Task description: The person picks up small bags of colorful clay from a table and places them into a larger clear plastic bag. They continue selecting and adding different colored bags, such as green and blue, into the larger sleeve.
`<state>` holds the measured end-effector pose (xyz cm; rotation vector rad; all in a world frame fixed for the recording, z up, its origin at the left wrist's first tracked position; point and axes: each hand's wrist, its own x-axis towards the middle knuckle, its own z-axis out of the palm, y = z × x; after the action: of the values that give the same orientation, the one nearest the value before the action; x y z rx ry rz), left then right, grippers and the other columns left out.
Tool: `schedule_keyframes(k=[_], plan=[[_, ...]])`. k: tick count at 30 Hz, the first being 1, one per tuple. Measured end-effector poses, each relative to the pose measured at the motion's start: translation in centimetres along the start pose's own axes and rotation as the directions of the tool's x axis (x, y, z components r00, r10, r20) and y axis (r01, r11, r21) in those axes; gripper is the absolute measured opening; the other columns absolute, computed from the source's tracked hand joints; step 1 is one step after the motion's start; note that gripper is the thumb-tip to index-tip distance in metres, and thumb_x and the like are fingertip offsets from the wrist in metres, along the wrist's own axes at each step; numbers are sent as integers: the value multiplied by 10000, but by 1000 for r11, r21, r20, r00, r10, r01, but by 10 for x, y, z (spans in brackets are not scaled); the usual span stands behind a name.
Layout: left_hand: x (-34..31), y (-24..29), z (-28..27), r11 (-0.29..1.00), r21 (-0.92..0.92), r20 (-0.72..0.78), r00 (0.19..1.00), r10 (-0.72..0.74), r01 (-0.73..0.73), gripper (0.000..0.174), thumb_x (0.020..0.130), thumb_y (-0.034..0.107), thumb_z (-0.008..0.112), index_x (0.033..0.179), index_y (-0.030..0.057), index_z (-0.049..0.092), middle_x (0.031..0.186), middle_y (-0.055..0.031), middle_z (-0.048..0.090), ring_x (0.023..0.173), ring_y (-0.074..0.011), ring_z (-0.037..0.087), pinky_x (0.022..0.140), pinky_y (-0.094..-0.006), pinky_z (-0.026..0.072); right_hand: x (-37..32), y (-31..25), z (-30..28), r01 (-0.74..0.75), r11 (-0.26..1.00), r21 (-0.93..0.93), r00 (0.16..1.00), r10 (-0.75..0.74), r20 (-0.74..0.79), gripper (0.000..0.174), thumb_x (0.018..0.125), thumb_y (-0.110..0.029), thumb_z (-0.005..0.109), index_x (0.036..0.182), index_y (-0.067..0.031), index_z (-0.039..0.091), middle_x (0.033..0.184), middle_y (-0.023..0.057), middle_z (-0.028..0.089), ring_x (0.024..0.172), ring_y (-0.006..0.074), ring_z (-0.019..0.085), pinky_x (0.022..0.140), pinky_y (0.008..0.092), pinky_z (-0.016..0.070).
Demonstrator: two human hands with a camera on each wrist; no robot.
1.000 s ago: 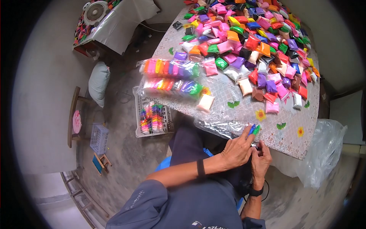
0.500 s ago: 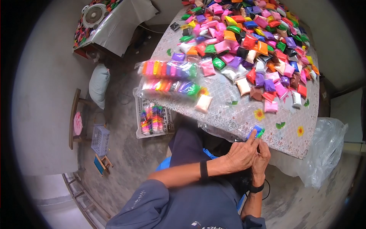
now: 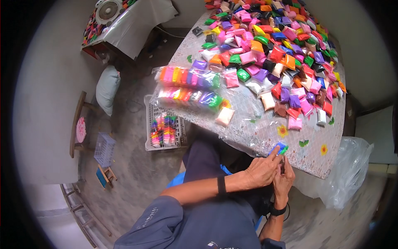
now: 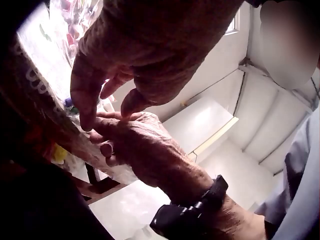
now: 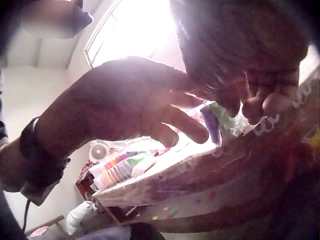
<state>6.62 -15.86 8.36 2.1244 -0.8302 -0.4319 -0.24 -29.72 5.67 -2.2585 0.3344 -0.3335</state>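
Observation:
A small blue packet [image 3: 277,147] and a green packet [image 3: 284,150] lie side by side at the table's front edge. My left hand [image 3: 261,171] reaches across from the left, its extended fingers pressing on the blue packet. Just right of it, my right hand [image 3: 283,181] has its fingers curled in at the green packet's near side, holding a clear plastic bag [image 3: 244,148] that trails left along the edge. Both packets appear beyond the left fingers in the right wrist view, where the right hand [image 5: 245,55] shows bent fingertips beside shiny plastic.
Many colourful packets [image 3: 265,54] are heaped on the patterned tablecloth [image 3: 253,133]. Two filled clear bags [image 3: 188,79] lie at the table's left, near a cream packet [image 3: 224,116]. A white crate [image 3: 148,141] with filled bags stands below; clear plastic [image 3: 352,174] hangs at right.
The blue and green packets, earlier upright between my left fingers, now lie flatter at the table edge. My left hand has moved slightly right, closer over the right hand.

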Motion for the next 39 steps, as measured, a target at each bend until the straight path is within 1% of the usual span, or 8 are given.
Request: schedule_keyframes(k=[5,7,9,10,17,23,33,39], plan=[[-2,-9,10,998,-37,-21,999,44,-45,544,875,84,619,1364,-54,424,1515,-364,316,839,-485,666,706,-520,568,-3,12,-1,-89,996,6,994,89,-71,323,931,-39,619,1226,90,649,990,233,702,804,303,694,726,389,538],[-2,-11,11,997,-31,10,998,65,-65,535,880,79,608,1357,-66,415,1506,-374,319,808,-488,662,687,-533,561,3,19,0,-65,996,64,990,72,-121,277,963,-70,627,1181,96,672,923,162,722,734,214,668,667,338,526],[-3,-13,10,995,-30,-18,995,95,-96,523,886,75,600,1344,-92,412,1498,-377,328,780,-483,662,660,-531,559,9,15,-6,-329,889,319,935,353,-18,262,991,-119,641,1148,84,693,817,53,683,673,104,586,597,263,473],[-2,-13,10,995,-14,-3,995,96,-96,496,877,67,602,1311,-95,425,1492,-383,330,776,-472,667,652,-523,562,15,9,-7,-312,866,390,941,340,-1,262,998,-160,661,1116,69,709,761,-15,624,641,43,500,555,213,406],[-3,-14,4,982,114,63,987,145,-151,323,795,38,646,1060,-42,478,1450,-448,321,741,-405,697,639,-480,579,51,-17,-13,-332,910,249,942,305,143,287,959,-197,717,856,69,682,702,-4,584,630,58,473,540,235,373],[-6,-16,12,978,105,38,983,178,-181,303,795,42,649,1031,-37,476,1424,-479,315,734,-395,700,651,-463,584,62,-17,-12,-332,929,163,936,303,182,351,939,-206,728,717,37,606,662,-15,550,610,54,444,516,251,329],[-10,-20,13,982,62,-11,984,179,-178,247,833,23,602,1035,-33,471,1411,-476,325,770,-424,691,675,-466,589,65,-4,-4,-257,966,-14,960,257,110,378,899,-239,745,776,103,645,597,89,566,584,114,457,521,337,393],[-27,-19,8,935,17,-214,913,349,-354,239,868,48,649,1070,-30,549,1426,-335,450,806,-350,694,684,-417,575,62,-14,-2,-254,967,-26,963,255,84,399,894,-266,751,773,96,634,604,145,576,563,154,484,533,363,412]])
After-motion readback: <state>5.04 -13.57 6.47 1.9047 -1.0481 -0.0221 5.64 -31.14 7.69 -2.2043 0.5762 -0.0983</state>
